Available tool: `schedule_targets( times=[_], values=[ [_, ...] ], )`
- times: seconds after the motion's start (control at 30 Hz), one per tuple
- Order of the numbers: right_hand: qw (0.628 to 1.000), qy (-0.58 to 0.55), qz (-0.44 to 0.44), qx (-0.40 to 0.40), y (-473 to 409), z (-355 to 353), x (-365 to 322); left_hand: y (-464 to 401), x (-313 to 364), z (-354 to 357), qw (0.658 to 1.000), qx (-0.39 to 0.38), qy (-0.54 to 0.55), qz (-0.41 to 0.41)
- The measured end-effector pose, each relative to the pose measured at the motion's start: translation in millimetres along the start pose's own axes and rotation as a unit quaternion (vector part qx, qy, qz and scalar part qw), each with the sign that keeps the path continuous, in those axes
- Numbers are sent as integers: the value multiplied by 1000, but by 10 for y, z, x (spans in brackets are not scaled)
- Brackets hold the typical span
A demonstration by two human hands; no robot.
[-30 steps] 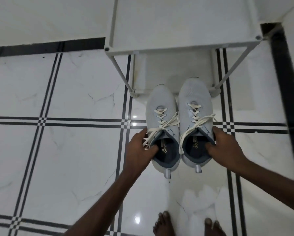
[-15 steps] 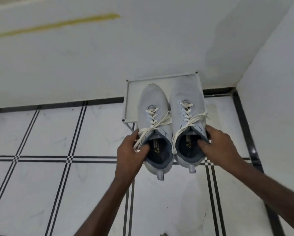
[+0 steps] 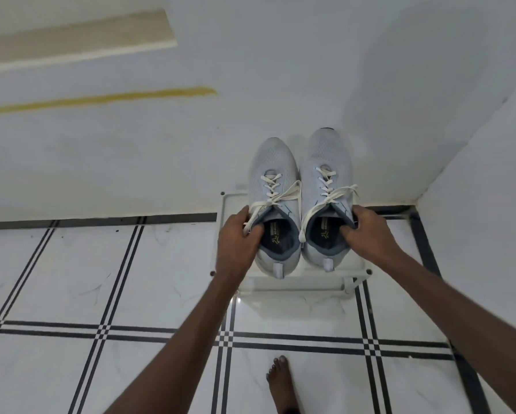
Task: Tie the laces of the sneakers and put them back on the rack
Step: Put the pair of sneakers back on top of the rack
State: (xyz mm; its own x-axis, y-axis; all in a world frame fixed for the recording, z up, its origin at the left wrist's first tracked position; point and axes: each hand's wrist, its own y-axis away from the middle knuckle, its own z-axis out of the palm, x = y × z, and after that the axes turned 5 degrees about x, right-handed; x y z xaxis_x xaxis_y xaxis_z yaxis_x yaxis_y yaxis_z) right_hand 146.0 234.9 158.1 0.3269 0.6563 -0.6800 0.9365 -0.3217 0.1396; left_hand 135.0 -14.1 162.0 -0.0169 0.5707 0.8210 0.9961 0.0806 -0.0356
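Overhead, looking down: two pale grey sneakers side by side above a white rack point(image 3: 310, 283) that stands in the corner where two white walls meet. Left hand point(image 3: 239, 237) grips the collar of the left sneaker point(image 3: 273, 174) — thumb hooked inside the opening, fingers wrapped round the outer side. Right hand point(image 3: 370, 233) grips the right sneaker point(image 3: 327, 162) the same way, thumb inside the heel opening. Toes of both shoes point at the wall; heels with their pull tabs hang over the rack's top shelf near its front edge. Whether the soles touch the shelf I cannot tell. White laces point(image 3: 276, 197) are crossed up each shoe and knotted, with ends trailing — one loose end of the right shoe's lace drops between the pair. A bare foot point(image 3: 282, 383) stands on the glossy white floor tiles point(image 3: 71, 279), which carry thin black grid lines. A yellowish streak point(image 3: 101, 100) runs along the back wall.
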Motion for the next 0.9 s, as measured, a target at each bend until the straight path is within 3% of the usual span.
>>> schedule_targets(
  times=[0.23, 0.5, 0.9],
  values=[
    [998, 14, 62, -24, -909, 918, 292, -873, -970, 693, 996, -65, -55, -32],
    [990, 24, 131, -36, -1151, 1672, 859, -1106, -1813, 1347, 985, -121, -101, -62],
    [992, 18, 116, -56, -1085, 1909, 1122, -971, -1955, 1460, 982, -116, -108, -104]
  ],
)
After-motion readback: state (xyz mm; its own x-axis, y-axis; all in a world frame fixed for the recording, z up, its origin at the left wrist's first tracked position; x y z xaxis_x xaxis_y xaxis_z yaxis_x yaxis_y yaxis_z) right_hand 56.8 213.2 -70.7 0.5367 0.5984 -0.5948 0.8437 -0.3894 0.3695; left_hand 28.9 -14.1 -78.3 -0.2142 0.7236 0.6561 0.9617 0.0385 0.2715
